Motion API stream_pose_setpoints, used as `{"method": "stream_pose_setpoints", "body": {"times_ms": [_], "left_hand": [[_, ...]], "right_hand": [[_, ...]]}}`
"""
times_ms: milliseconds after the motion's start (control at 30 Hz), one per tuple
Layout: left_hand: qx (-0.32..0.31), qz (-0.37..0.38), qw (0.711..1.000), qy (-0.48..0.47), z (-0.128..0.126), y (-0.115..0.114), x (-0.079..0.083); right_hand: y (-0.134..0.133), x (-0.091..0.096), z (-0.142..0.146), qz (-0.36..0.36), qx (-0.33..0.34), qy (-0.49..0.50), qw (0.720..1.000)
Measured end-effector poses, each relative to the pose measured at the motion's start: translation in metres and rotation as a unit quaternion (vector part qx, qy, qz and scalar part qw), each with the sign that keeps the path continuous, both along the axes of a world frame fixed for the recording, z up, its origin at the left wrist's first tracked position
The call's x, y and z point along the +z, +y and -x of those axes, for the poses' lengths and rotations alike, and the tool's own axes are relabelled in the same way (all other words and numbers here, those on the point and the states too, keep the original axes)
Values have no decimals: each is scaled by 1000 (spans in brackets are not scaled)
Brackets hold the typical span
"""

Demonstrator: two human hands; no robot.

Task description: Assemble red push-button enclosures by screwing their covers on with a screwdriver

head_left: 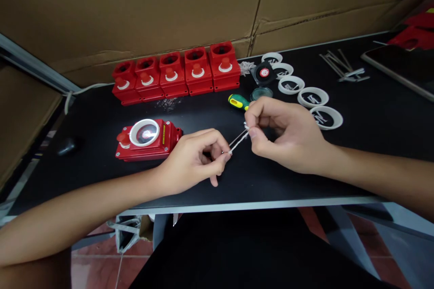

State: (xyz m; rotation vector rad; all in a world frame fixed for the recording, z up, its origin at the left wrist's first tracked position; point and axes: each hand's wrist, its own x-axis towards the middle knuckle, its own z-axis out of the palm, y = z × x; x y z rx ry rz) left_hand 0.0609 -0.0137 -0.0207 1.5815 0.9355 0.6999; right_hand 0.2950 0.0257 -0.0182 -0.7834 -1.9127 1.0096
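Observation:
A thin white cord (239, 142) runs slantwise between my two hands above the black table, with a second fine strand close beside it. My left hand (195, 158) is closed, pinching the lower end between thumb and fingertips. At the upper end, my right hand (286, 133) also pinches with thumb and forefinger, and a small white piece shows at its fingertips. To the left of my left hand lies a red box (154, 151) with a white ring (133, 133) around its clear round window. A green and yellow screwdriver handle (238, 102) lies just behind my right hand.
Several red boxes with round openings (196, 72) stand in a row along the cardboard wall (162, 4). White rings (328, 117) holding small pieces curve along the right. Behind them are a black part (262, 73), metal rods (342, 65) and a flat dark device (400, 70).

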Motion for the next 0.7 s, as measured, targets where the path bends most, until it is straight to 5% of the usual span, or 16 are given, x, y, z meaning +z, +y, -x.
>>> {"method": "stream_pose_setpoints", "body": {"times_ms": [500,600,700], "left_hand": [[-23,-25,998,47,4,-4,0],[-18,1,999,45,6,-6,2],[8,-15,995,96,14,-8,9]], "right_hand": [[10,-3,-10,-30,-46,80,995],[15,-3,-15,-109,-19,-11,994],[21,-3,-21,-241,46,-199,949]]}}
